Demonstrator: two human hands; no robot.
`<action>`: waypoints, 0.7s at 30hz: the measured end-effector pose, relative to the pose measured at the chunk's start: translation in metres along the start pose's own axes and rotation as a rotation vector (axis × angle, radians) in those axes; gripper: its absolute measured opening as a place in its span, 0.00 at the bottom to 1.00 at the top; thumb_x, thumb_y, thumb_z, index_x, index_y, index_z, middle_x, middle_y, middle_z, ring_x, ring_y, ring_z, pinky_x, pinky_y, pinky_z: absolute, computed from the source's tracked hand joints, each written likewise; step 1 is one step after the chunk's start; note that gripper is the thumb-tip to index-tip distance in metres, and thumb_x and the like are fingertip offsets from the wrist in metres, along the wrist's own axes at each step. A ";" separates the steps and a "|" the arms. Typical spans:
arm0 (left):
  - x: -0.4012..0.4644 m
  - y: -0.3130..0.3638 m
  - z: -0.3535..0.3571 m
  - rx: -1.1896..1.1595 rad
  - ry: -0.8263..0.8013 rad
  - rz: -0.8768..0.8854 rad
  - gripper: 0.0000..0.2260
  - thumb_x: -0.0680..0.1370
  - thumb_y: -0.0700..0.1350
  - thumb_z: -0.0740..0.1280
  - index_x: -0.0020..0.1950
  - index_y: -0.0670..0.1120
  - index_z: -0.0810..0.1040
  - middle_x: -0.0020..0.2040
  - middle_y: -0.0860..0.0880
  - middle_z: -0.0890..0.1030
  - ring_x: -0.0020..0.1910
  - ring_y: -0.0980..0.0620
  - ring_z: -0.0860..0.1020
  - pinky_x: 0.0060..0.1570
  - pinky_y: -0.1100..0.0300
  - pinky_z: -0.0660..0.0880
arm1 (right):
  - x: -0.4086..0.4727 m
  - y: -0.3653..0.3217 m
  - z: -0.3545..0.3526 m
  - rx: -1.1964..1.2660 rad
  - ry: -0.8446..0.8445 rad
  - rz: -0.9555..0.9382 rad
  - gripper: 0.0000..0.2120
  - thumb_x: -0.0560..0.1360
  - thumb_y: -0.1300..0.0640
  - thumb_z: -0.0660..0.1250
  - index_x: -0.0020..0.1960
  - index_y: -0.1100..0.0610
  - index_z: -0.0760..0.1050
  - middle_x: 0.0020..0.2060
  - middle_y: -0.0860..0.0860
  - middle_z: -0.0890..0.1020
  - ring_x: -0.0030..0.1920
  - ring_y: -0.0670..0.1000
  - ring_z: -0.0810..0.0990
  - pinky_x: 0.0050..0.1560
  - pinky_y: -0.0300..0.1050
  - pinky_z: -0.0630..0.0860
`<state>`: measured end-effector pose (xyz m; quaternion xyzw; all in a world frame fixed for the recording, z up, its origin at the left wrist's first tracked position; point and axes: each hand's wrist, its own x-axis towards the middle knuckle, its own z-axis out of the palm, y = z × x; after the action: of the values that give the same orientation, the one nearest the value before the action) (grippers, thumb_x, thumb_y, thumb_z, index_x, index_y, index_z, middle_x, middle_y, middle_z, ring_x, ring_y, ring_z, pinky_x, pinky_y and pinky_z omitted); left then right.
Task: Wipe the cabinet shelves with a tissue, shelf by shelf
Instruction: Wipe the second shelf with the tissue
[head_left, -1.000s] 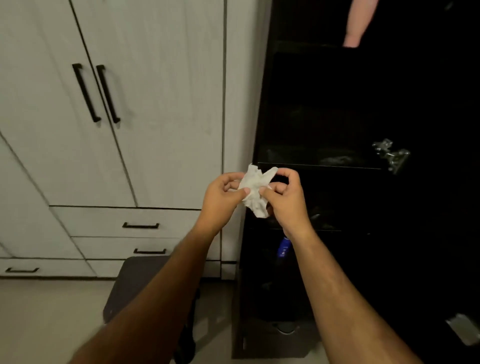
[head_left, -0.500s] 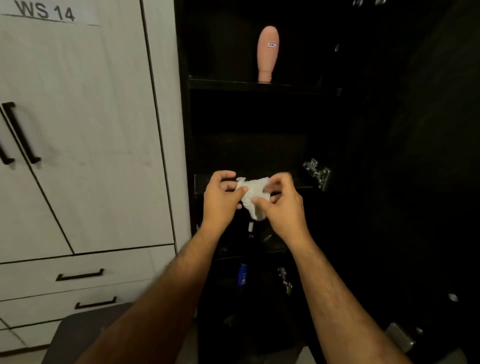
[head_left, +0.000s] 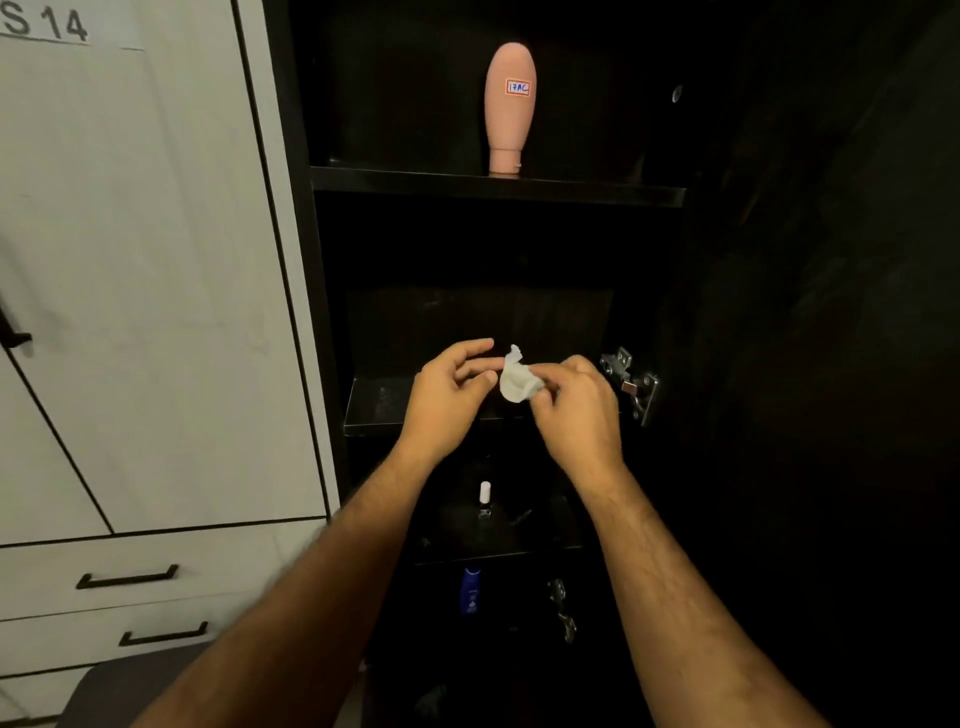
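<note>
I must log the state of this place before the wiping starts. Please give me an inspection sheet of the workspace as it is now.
Surface: dark cabinet shelves, no wiping contact yet; too dark to judge dust.
Job's things: crumpled white tissue, held in front of the middle shelf.
Clutter: pink bottle standing cap-down on the top shelf; small white-capped bottle and blue bottle on lower shelves.
Grippers: right hand pinches the tissue; left hand has loosely bent fingers, fingertips at the tissue's edge.
Cables: nothing seen.
Surroundings: white wardrobe with black handles on the left; metal hinge by the open dark door.
</note>
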<state>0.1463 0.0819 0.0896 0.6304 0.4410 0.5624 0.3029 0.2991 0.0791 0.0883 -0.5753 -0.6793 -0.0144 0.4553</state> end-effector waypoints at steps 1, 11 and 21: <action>0.005 -0.001 -0.002 0.034 0.013 0.007 0.15 0.79 0.41 0.67 0.66 0.49 0.75 0.52 0.56 0.83 0.54 0.65 0.79 0.51 0.75 0.72 | 0.007 0.005 0.002 -0.035 0.008 0.012 0.14 0.76 0.62 0.64 0.59 0.53 0.82 0.44 0.47 0.75 0.46 0.49 0.76 0.40 0.37 0.71; 0.019 -0.018 -0.030 0.656 -0.039 0.068 0.13 0.80 0.52 0.64 0.64 0.53 0.78 0.56 0.55 0.82 0.51 0.59 0.78 0.58 0.57 0.75 | 0.025 0.035 0.016 -0.565 -0.349 -0.045 0.12 0.77 0.61 0.62 0.56 0.54 0.81 0.66 0.52 0.74 0.70 0.57 0.66 0.66 0.55 0.66; 0.017 -0.039 -0.039 1.001 -0.334 0.151 0.29 0.79 0.64 0.56 0.75 0.50 0.65 0.76 0.49 0.64 0.77 0.50 0.58 0.75 0.48 0.51 | 0.016 0.021 0.040 -0.349 -0.648 0.042 0.34 0.81 0.37 0.45 0.79 0.58 0.53 0.79 0.53 0.53 0.79 0.50 0.48 0.78 0.49 0.46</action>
<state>0.0994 0.1098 0.0701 0.8087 0.5546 0.1956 -0.0101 0.2924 0.1207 0.0648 -0.6327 -0.7637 0.0624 0.1118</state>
